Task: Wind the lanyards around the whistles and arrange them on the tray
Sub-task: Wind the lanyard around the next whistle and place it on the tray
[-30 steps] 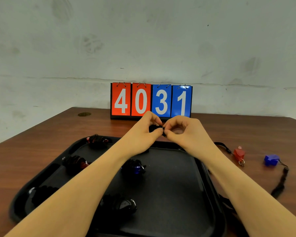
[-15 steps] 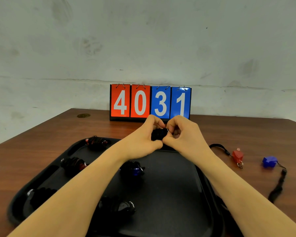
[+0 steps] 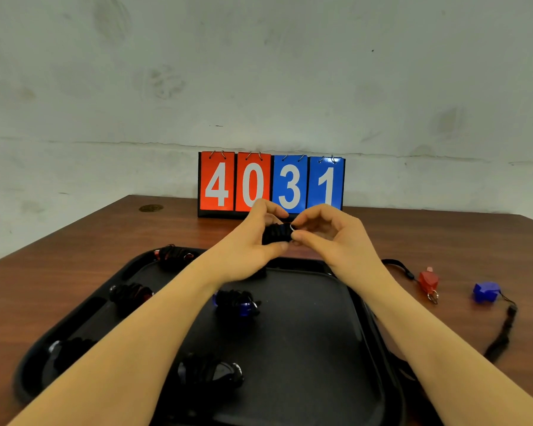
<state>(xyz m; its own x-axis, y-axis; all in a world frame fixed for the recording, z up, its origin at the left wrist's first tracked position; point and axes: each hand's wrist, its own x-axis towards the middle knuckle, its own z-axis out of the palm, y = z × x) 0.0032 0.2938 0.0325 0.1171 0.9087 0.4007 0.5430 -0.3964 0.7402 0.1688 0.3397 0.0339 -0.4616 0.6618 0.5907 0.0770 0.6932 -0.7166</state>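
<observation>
Hands meet above the far edge of the black tray (image 3: 336, 379) as we work on a whistle wrapped in black lanyard (image 3: 277, 234). Our left hand (image 3: 253, 241) keeps a curled grip on the bundle, thumb under it and fingers over the top, holding it in the air over the wooden counter (image 3: 74, 256). Our right hand (image 3: 330, 235) closes a narrow pinch grip, thumb and forefinger together, at the bundle's right end, where a small metal ring (image 3: 292, 227) shows.

Five wound whistles lie on the tray: one at the far left corner (image 3: 173, 255), one on the left side (image 3: 131, 295), one near the left front corner (image 3: 71, 352), one with a blue body near the middle (image 3: 237, 302), and one toward the front (image 3: 211, 372). They sit apart from one another.

To the right of the tray, two whistles rest on the counter with their lanyards loose: a red whistle (image 3: 428, 281) with a ring at its near end, and farther right a blue whistle (image 3: 485, 292) whose black lanyard (image 3: 505, 330) trails toward us.

Behind our hands, against the pale wall, a flip scoreboard (image 3: 271, 184) stands upright, showing 4 and 0 on red cards, 3 and 1 on blue.
</observation>
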